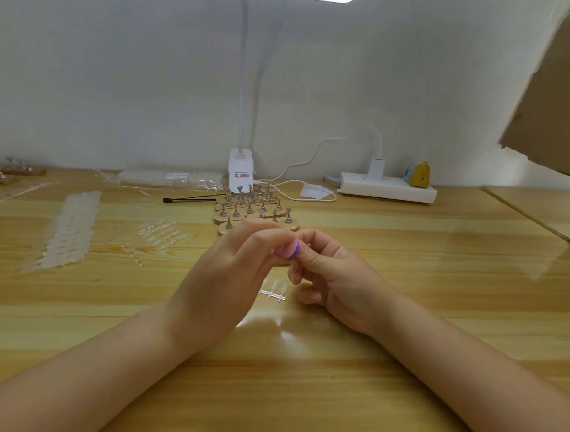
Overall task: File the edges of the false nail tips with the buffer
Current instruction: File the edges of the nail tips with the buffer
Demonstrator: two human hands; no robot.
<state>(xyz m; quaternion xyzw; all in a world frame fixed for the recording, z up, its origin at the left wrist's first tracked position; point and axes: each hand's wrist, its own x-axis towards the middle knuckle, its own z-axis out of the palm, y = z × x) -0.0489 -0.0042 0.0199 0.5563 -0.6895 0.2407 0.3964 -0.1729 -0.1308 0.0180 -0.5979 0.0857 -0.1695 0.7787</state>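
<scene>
A small pink and purple buffer (290, 250) sits between my two hands above the middle of the table. My right hand (331, 276) pinches it between thumb and forefinger. My left hand (232, 272) has its fingers curled, with the fingertips pressed against the buffer's pink face. They pinch a small false nail tip that the fingers almost wholly hide. A short strip of clear nail tips (274, 291) lies on the table just below my hands.
Wooden bases with several metal nail stands (254, 211) stand right behind my hands. Rows of clear tips (69, 229) and loose tips (160, 233) lie to the left, near a black tool (189, 199). A lamp base (240, 173), power strip (387, 189) and cardboard box (557, 87) are further back.
</scene>
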